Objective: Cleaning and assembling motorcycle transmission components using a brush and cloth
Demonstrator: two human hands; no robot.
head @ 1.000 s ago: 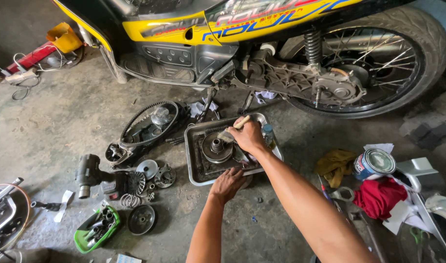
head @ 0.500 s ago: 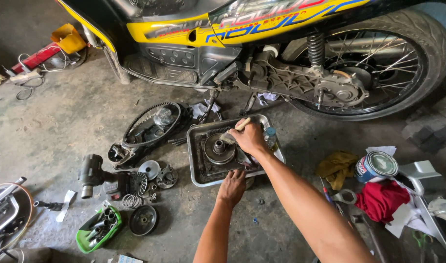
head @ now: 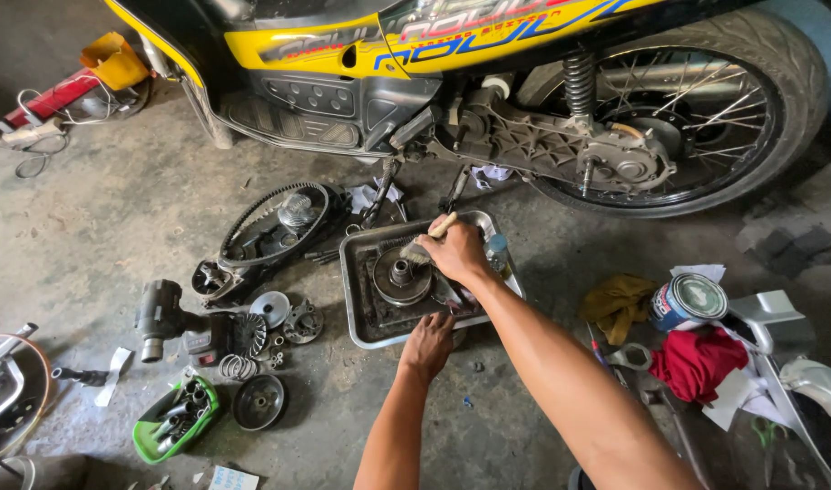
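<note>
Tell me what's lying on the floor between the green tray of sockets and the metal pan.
In the head view, between the green tray and the metal pan lie a dark round pulley part, a coil spring and small metal discs.

Bare concrete floor (head: 143, 209) open at left of metal tray (head: 361, 299), motorcycle (head: 488, 100) blocking behind, loose parts (head: 252, 313) and rags (head: 692, 363) crowding both sides
</note>
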